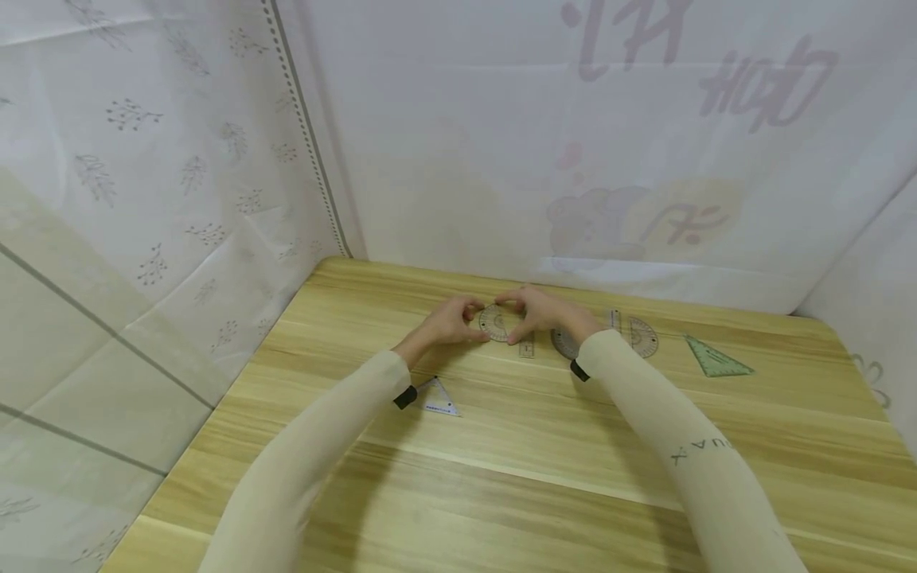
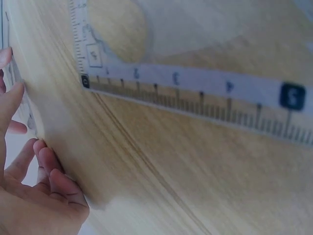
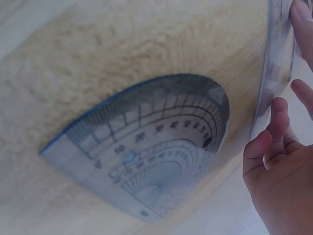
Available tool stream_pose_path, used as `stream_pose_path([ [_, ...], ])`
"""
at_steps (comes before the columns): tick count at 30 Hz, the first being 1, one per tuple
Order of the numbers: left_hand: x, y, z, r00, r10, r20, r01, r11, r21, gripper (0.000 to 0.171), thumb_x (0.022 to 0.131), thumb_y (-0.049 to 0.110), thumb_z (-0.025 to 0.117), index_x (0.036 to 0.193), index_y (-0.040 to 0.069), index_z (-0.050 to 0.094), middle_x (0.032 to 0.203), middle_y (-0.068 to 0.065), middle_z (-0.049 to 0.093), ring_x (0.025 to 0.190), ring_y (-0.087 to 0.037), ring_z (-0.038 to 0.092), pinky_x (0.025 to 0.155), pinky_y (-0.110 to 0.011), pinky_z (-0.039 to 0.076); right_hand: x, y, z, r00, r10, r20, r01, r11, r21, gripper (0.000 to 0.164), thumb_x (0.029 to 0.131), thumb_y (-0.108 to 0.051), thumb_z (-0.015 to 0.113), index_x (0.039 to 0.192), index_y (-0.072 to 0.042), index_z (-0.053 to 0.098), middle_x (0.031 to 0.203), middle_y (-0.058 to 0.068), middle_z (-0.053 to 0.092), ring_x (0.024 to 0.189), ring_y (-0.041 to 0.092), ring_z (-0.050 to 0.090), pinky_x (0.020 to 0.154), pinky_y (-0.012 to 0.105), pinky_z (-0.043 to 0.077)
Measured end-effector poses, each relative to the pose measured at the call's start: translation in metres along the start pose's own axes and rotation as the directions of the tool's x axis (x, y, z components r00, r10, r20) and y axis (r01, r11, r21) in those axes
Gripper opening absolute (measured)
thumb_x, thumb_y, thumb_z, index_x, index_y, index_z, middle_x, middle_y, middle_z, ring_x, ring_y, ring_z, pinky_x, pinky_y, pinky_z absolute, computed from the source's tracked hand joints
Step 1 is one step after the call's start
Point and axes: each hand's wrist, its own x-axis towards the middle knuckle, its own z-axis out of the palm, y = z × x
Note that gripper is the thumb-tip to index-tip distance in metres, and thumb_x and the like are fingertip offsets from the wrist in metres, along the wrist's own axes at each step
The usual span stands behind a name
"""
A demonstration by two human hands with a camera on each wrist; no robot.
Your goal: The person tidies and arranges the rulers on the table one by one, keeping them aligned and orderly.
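Near the far edge of the table, a clear protractor (image 1: pixel 493 323) lies between both hands. My left hand (image 1: pixel 450 320) holds its left side between thumb and index finger. From the right, my right hand (image 1: pixel 539 309) pinches its edge the same way. A short clear ruler (image 1: pixel 526 348) lies just below the right hand, partly covered by it. Under the right wrist sits a second protractor (image 1: pixel 563 343) with a dark blue rim, seen large in the right wrist view. A clear set square (image 2: pixel 195 90) fills much of the left wrist view, close to the left wrist.
Right of the right forearm are another clear ruler (image 1: pixel 615 320), a third protractor (image 1: pixel 642 337) and a green set square (image 1: pixel 716 360). The wood-grain table (image 1: pixel 501 485) meets a white printed curtain (image 1: pixel 444 175) at its back and left.
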Motion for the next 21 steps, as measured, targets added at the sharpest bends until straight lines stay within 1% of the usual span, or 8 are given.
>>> stream_pose_path([
  [5, 0.002, 0.000, 0.000, 1.000, -0.005, -0.004, 0.005, 1.000, 0.015, 0.069, 0.086, 0.026, 0.086, 0.142, 0.002, 0.054, 0.120, -0.017, 0.059, 0.108, -0.029, 0.056, 0.091, -0.042, 0.049, 0.003, -0.001, 0.000, 1.000, 0.014, 0.020, -0.013, 1.000, -0.015, 0.090, 0.080, -0.023, 0.090, 0.154, -0.006, 0.042, 0.140, 0.023, 0.043, 0.128, 0.040, 0.045, 0.103, 0.054, 0.042],
  [11, 0.003, -0.001, 0.001, 1.000, -0.011, -0.006, 0.011, 1.000, 0.024, 0.070, 0.085, 0.027, 0.086, 0.143, 0.003, 0.054, 0.118, -0.016, 0.059, 0.106, -0.029, 0.056, 0.090, -0.042, 0.049, 0.005, -0.001, -0.001, 0.999, 0.033, 0.029, -0.032, 0.999, -0.029, 0.092, 0.078, -0.024, 0.091, 0.155, -0.008, 0.041, 0.139, 0.024, 0.044, 0.127, 0.040, 0.045, 0.102, 0.056, 0.042],
  [16, 0.003, -0.001, 0.001, 1.000, -0.021, -0.017, 0.021, 0.999, 0.029, 0.069, 0.085, 0.028, 0.086, 0.142, 0.005, 0.055, 0.117, -0.015, 0.060, 0.109, -0.030, 0.056, 0.090, -0.043, 0.049, 0.008, 0.001, -0.001, 1.000, 0.010, 0.022, -0.009, 0.999, -0.047, 0.089, 0.078, -0.025, 0.091, 0.152, -0.008, 0.045, 0.132, 0.023, 0.049, 0.121, 0.038, 0.049, 0.100, 0.055, 0.044],
  [21, 0.002, 0.001, 0.001, 0.999, -0.028, -0.026, 0.029, 0.999, 0.022, 0.067, 0.085, 0.028, 0.086, 0.141, 0.005, 0.056, 0.116, -0.015, 0.060, 0.106, -0.029, 0.056, 0.088, -0.043, 0.049, 0.011, 0.001, -0.002, 1.000, 0.008, 0.022, -0.006, 0.998, -0.068, 0.087, 0.077, -0.024, 0.093, 0.150, -0.008, 0.047, 0.125, 0.020, 0.052, 0.116, 0.034, 0.050, 0.098, 0.052, 0.044],
])
